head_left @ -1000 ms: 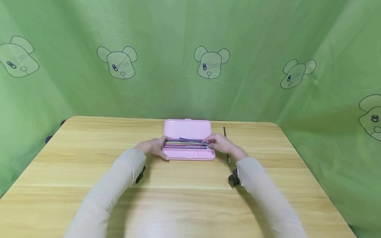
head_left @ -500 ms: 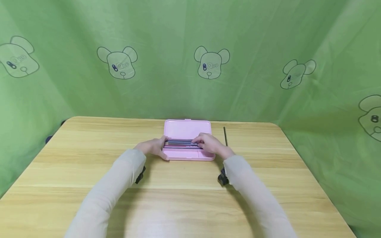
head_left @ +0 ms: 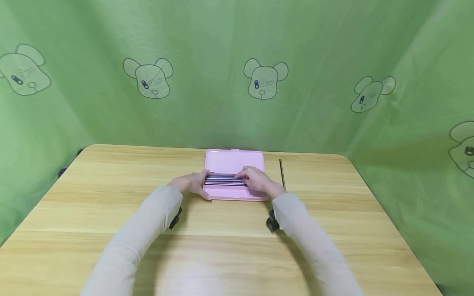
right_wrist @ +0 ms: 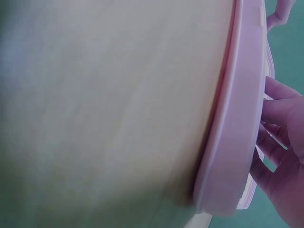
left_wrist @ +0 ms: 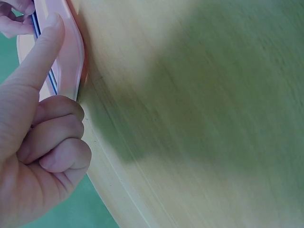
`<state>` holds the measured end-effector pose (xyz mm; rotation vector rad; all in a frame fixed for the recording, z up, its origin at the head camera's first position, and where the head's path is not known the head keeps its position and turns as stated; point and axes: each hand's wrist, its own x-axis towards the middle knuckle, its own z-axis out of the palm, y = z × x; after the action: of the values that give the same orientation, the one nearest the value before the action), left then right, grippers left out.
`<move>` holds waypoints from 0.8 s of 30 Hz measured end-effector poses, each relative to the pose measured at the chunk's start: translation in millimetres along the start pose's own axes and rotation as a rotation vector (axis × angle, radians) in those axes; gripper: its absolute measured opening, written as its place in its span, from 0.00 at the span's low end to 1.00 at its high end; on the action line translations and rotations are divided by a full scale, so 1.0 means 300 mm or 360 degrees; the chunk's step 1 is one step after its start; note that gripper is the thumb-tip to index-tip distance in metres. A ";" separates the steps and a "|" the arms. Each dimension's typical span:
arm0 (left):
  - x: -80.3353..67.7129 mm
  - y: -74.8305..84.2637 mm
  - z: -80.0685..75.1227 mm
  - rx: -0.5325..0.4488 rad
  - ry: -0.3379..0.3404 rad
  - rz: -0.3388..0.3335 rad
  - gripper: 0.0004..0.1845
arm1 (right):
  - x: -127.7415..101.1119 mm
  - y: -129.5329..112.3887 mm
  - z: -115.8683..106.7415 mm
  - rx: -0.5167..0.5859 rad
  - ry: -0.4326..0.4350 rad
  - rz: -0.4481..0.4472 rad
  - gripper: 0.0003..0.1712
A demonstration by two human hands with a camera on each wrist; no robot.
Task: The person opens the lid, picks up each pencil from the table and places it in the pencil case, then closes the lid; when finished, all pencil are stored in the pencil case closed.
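Observation:
A pink pencil case (head_left: 226,192) stands open near the far edge of the table, its lid (head_left: 231,161) leaning back. Several dark, striped pencils (head_left: 222,181) lie lengthwise in its long compartment. My left hand (head_left: 190,182) grips the case's left end; in the left wrist view the thumb (left_wrist: 40,54) lies over the case and the other fingers are curled beside it. My right hand (head_left: 259,181) reaches over the right end with fingers bent down at the pencils. In the right wrist view the case wall (right_wrist: 237,118) hides its fingertips; I cannot tell whether they pinch a pencil.
One dark pencil (head_left: 282,173) lies on the wooden table (head_left: 222,250) just right of the case, its near end hidden by my right wrist. A green curtain (head_left: 207,115) with printed bear heads hangs behind and beside the table.
My right hand has moved left and lower into the case, and the slanted pencil it held now lies down among the others. My left hand has stayed at the case's left end.

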<state>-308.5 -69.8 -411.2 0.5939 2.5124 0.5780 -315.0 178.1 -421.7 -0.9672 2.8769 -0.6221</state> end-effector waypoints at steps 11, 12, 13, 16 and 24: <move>0.002 0.002 0.001 0.0004 -0.0002 -0.0006 0.51 | -0.009 0.016 0.003 0.0072 0.0016 0.0047 0.16; 0.003 0.002 0.001 0.0007 0.0000 0.0001 0.51 | -0.013 0.018 0.001 0.0077 0.0023 0.0049 0.16; 0.003 0.002 0.002 0.0012 0.0000 0.0005 0.51 | -0.016 0.019 -0.001 0.0080 0.0034 0.0052 0.16; 0.004 0.002 0.003 0.0024 0.0005 0.0014 0.51 | -0.029 0.024 -0.011 0.0091 0.0059 0.0072 0.15; 0.000 0.004 0.002 0.0012 0.0007 0.0007 0.52 | -0.055 0.048 -0.040 0.0166 0.0095 0.0199 0.14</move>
<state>-308.0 -68.5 -411.0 0.6021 2.5191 0.5723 -312.0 202.7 -417.7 -0.7614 2.8940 -0.7938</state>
